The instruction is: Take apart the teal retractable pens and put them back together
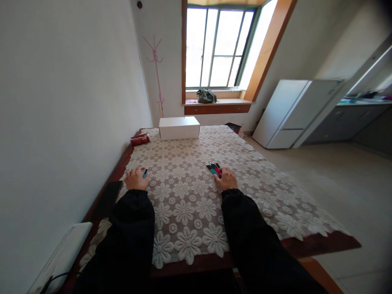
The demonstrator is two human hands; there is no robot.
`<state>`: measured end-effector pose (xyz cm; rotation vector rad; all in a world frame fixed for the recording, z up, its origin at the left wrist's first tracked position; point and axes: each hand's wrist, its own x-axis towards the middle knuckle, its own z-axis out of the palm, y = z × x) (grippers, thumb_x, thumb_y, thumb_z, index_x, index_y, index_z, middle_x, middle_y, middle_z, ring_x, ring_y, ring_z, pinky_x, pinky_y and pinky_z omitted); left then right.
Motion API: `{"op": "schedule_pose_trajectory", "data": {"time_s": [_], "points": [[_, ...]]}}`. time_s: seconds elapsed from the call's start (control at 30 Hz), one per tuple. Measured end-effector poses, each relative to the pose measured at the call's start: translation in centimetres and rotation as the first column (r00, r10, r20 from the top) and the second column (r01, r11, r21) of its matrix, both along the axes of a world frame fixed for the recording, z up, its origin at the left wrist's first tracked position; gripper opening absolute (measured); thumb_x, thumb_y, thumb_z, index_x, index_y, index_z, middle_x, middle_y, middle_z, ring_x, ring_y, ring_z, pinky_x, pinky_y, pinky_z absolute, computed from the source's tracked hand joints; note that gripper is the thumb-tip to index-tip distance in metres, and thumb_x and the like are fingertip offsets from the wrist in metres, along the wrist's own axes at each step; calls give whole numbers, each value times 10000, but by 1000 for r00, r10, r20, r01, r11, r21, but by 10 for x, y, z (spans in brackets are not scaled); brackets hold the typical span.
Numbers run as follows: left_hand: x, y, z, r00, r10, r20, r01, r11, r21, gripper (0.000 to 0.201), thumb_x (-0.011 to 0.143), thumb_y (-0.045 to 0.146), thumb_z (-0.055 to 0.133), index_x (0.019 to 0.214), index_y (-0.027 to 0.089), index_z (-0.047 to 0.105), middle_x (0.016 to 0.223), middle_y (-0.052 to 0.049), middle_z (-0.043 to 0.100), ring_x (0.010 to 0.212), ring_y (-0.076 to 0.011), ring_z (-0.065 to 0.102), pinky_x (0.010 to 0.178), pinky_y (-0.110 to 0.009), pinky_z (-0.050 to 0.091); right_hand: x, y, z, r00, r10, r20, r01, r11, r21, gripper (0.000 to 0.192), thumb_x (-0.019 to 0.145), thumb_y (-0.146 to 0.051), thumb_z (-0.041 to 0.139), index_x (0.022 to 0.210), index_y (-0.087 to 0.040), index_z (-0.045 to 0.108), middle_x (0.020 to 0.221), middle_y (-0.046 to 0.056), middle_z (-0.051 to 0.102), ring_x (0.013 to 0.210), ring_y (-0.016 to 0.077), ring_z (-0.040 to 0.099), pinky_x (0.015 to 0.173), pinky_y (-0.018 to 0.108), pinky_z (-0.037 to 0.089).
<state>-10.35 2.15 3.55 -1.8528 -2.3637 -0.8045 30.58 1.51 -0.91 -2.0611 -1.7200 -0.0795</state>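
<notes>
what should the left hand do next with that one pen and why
Probably carry the teal pen across to the bundle of pens under the right hand. The left hand holds just that one, far from the rest, with only bare lace tablecloth between them.

Daylight pours through the overexposed window [219, 47] beyond the tabletop's far edge, leaving the near edge dim. Wide-angle distortion bends the walls; corners blur and darken.
</notes>
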Motion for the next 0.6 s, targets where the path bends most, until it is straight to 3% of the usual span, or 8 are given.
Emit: {"op": "schedule_pose_trajectory", "data": {"time_s": [0.13, 0.3, 0.43, 0.6], "points": [[-15, 3, -12, 996, 68, -54, -73, 993, -94, 378, 808, 388, 601, 1144, 214, 618, 1270, -163, 570, 1182, -402, 466, 905, -533, 403, 0, 1, -6, 999, 30, 14, -31, 998, 50, 414, 857, -384, 569, 1212, -173, 549, 1217, 127, 556, 1122, 268, 501, 949, 366, 383], [-17, 8, -23, 998, -29, -57, 21, 989, -144, 271, 830, 297, 558, 1077, 201, 613, 1140, -149, 626, 1085, -341, 556, 845, -426, 454, -1, 2, -13, 983, 151, 106, -152, 988, 1, 588, 907, -349, 510, 1468, -270, 357, 1495, 99, 367, 1332, 279, 367, 1064, 426, 323], [-14, 11, -24, 991, -133, 25, 135, 986, -101, 280, 791, 132, 522, 1048, 212, 598, 1077, -94, 661, 1015, -245, 609, 858, -326, 457, -4, 0, -15, 964, 206, 166, -192, 977, -95, 488, 951, -340, 456, 1433, -402, 415, 1543, 12, 323, 1381, 297, 304, 1088, 488, 285], [-7, 12, -25, 983, -175, 63, 179, 981, -70, 249, 767, 121, 524, 955, 217, 656, 1029, -100, 676, 959, -256, 626, 839, -330, 457, -6, -1, -13, 959, 221, 176, -198, 970, -142, 427, 953, -462, 452, 1374, -409, 497, 1544, -14, 331, 1394, 309, 276, 1102, 514, 259]]}}
